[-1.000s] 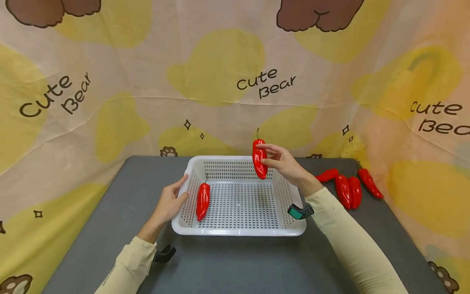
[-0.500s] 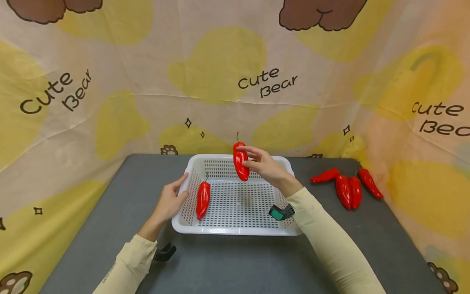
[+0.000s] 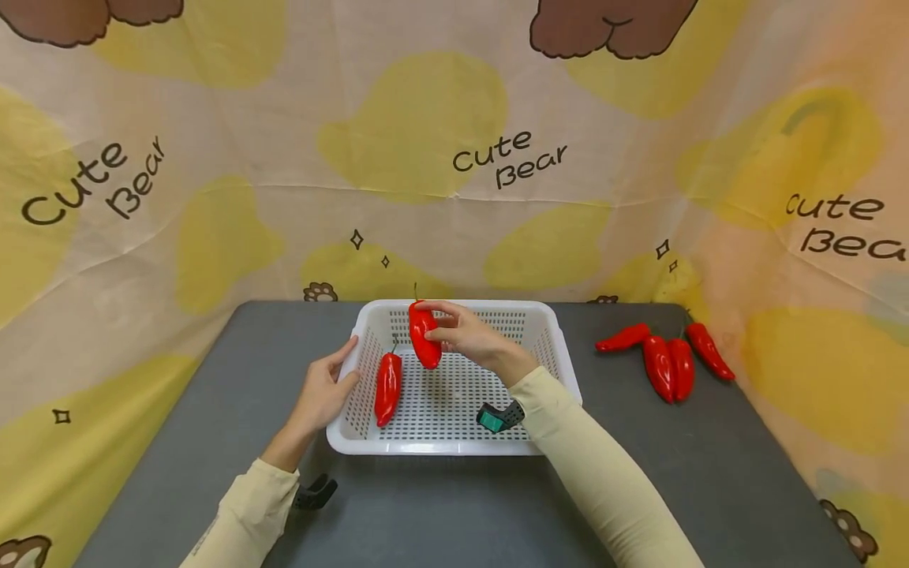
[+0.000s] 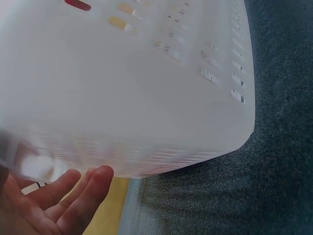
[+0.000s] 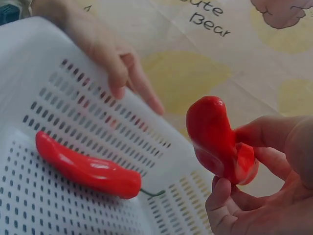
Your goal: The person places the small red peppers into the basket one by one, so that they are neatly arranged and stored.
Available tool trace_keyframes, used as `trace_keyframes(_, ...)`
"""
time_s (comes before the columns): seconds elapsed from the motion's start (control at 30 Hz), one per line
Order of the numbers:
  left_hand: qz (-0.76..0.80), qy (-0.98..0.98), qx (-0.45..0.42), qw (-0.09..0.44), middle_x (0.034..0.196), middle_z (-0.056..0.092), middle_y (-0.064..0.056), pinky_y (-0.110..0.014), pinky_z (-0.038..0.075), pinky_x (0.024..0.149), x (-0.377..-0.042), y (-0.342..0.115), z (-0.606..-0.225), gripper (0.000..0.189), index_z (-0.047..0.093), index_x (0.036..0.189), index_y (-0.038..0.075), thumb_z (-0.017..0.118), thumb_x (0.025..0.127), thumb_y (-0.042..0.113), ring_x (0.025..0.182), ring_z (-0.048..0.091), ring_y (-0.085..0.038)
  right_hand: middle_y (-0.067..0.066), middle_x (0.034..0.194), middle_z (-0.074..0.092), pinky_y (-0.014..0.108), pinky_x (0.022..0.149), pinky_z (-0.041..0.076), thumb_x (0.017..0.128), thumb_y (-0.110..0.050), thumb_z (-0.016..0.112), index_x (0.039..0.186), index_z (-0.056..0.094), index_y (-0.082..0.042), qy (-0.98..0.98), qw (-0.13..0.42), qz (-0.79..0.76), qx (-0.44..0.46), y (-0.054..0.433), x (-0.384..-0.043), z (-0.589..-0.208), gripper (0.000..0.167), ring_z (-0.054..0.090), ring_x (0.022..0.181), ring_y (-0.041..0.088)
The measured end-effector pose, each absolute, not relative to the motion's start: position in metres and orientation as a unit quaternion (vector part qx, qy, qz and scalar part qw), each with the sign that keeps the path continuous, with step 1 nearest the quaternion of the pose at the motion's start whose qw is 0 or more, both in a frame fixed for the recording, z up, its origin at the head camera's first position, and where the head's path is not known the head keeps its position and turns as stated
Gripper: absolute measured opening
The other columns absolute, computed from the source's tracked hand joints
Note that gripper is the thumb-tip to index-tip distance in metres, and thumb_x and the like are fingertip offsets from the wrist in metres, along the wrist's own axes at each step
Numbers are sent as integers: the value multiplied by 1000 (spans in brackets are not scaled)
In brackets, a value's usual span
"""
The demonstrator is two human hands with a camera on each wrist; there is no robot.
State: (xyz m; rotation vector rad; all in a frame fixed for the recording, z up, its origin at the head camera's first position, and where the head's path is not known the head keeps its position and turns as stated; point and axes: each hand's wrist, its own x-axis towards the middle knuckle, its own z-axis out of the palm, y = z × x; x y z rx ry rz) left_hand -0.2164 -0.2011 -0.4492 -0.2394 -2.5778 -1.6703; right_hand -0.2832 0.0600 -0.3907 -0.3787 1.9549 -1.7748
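Note:
A long red chili pepper (image 3: 424,335), its thin stem pointing up, hangs over the left half of a white perforated plastic basket (image 3: 454,447). My right hand (image 3: 469,335) pinches it between thumb and fingers; the right wrist view shows this pepper (image 5: 210,134) end-on. Another red pepper (image 3: 387,390) lies inside the basket by its left wall, its green stem toward the back. At the left rim, my left hand (image 3: 323,394) holds the basket, thumb over the edge and fingers outside. In the left wrist view, those fingers (image 4: 93,193) sit close to the outer wall.
Several more red peppers (image 3: 659,367) lie grouped on the dark grey table (image 3: 440,513), right of the basket. A patterned cloth (image 3: 426,158) hangs behind the table and along its sides. Each wrist wears a dark strap (image 3: 500,416).
My right hand has carried the pepper leftward across the basket and slightly lower, close to the pepper lying inside. My left hand stays on the rim.

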Motion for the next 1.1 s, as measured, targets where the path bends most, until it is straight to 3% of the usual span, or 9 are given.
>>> trace_keyframes(0.17, -537, -840, -76, 35, 152, 45, -31, -54, 55, 91, -214, -201, -451, 59, 37, 154, 0, 50, 97, -1, 122, 60, -48, 13, 143, 55, 39, 98, 57, 96, -6, 62, 144, 55, -21, 727, 254, -624, -133, 55, -283, -404, 51, 56, 124, 28)
trace_keyframes(0.47, -534, -842, -73, 42, 150, 46, -31, -53, 56, 90, -212, -202, -455, 59, 38, 153, 0, 51, 96, -1, 121, 61, -48, 13, 144, 55, 59, 110, 47, 94, -14, 67, 143, 58, -17, 734, 301, -586, -168, 53, -280, -416, 50, 53, 128, 30)
trace_keyframes(0.73, -536, -839, -78, 47, 150, 46, -31, -54, 57, 88, -215, -203, -454, 59, 38, 154, 0, 51, 96, -1, 119, 62, -49, 8, 143, 58, 45, 100, 57, 92, -22, 70, 141, 60, -20, 771, 324, -519, -178, 51, -282, -423, 51, 55, 124, 25)
trace_keyframes(1.1, -526, -846, -74, 45, 152, 45, -30, -55, 57, 88, -217, -200, -450, 59, 38, 154, 2, 52, 97, 0, 123, 60, -50, 8, 134, 63, 44, 97, 57, 94, -28, 68, 142, 59, -19, 786, 347, -481, -173, 55, -285, -429, 49, 60, 110, 21)
